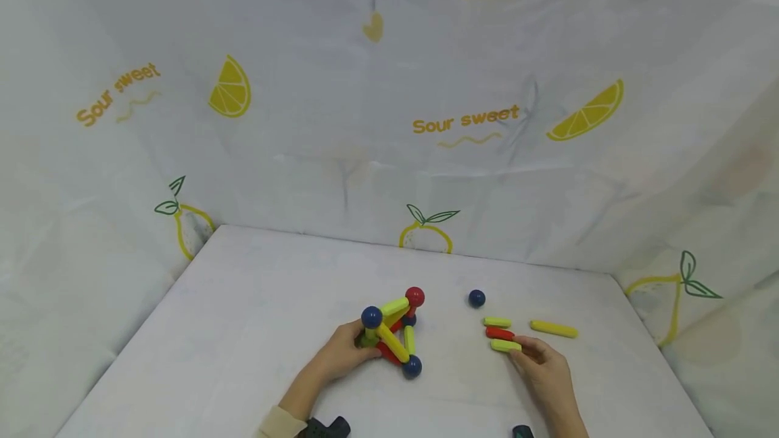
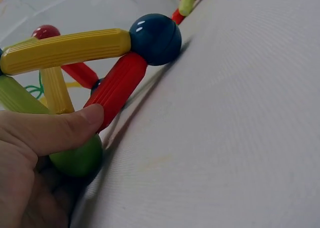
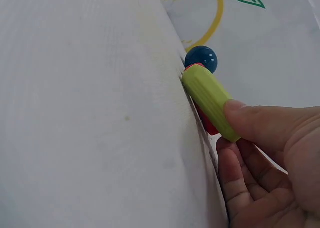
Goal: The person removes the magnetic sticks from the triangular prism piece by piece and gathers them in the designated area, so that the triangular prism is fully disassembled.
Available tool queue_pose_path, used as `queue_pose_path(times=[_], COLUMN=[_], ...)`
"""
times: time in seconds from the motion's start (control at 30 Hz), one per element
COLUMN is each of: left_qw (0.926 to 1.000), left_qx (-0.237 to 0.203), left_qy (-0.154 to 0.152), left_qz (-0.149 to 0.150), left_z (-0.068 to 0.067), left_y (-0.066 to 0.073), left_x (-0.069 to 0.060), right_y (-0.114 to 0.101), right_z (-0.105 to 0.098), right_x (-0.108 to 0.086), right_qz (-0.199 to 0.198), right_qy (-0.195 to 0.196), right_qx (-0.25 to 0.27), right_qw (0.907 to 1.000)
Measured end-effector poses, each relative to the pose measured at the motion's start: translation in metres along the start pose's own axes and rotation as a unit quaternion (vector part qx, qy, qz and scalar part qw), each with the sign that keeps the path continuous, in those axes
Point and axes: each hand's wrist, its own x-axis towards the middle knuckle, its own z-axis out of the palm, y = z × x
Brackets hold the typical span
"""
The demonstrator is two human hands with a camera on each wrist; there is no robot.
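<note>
My left hand (image 1: 343,353) grips the near left corner of a frame built of rods and balls, its thumb pressed on a red rod (image 2: 117,88) beside a green ball (image 2: 77,158). Blue balls (image 1: 412,366), a red ball (image 1: 415,297), yellow rods (image 1: 393,343) and light green rods (image 1: 409,341) make up the rest of the frame. To the right, my right hand (image 1: 544,374) pinches a short light green rod (image 3: 207,98) between thumb and fingers, low over the table. Just behind that rod lies a loose red rod (image 1: 499,333), partly covered in the right wrist view.
Another short light green rod (image 1: 497,322) lies beyond the loose red one. A longer yellow rod (image 1: 554,328) is at its right, and a single blue ball (image 1: 477,298) sits farther back. A lemon-print cloth (image 1: 341,201) hangs behind the white table (image 1: 243,303).
</note>
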Motion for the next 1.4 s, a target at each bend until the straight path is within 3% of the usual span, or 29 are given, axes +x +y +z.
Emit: queue_pose_path(times=[0.3, 0.5, 0.73, 0.83, 0.97, 1.07, 1.13, 1.23, 1.33, 1.4], left_qw=[0.9986, 0.9986, 0.9982, 0.9969, 0.9935, 0.9871, 0.9803, 0.9642, 0.9531, 0.9517], left_qx=[-0.004, -0.030, -0.050, -0.065, -0.088, -0.109, -0.124, -0.155, -0.178, -0.179], left_qy=[-0.053, -0.027, 0.010, 0.014, 0.010, 0.014, 0.022, 0.034, 0.053, 0.066], left_qz=[0.010, 0.034, 0.033, 0.042, 0.071, 0.117, 0.151, 0.212, 0.239, 0.241], left_z=[-0.005, -0.007, -0.010, -0.009, -0.006, -0.007, -0.009, -0.011, -0.009, -0.007], left_y=[0.002, 0.002, 0.001, -0.001, -0.003, -0.003, -0.002, -0.001, 0.004, 0.009], left_x=[-0.001, 0.000, 0.001, 0.001, 0.000, 0.000, 0.000, 0.000, -0.001, -0.001], right_y=[0.003, 0.002, -0.006, -0.019, -0.043, -0.062, -0.074, -0.091, -0.104, -0.110], right_z=[0.005, 0.005, 0.000, 0.000, 0.010, 0.024, 0.033, 0.047, 0.060, 0.067], right_x=[0.003, 0.005, 0.002, -0.007, -0.019, -0.024, -0.026, -0.028, -0.030, -0.031], right_qz=[-0.006, 0.005, -0.007, -0.028, -0.092, -0.145, -0.167, -0.192, -0.209, -0.221], right_qy=[0.006, 0.014, 0.079, 0.080, 0.026, -0.032, -0.070, -0.117, -0.151, -0.164], right_qx=[-0.039, -0.018, 0.032, 0.064, 0.140, 0.169, 0.172, 0.177, 0.194, 0.202], right_qw=[0.9992, 0.9997, 0.9963, 0.9944, 0.9856, 0.9743, 0.9684, 0.9582, 0.9466, 0.9399])
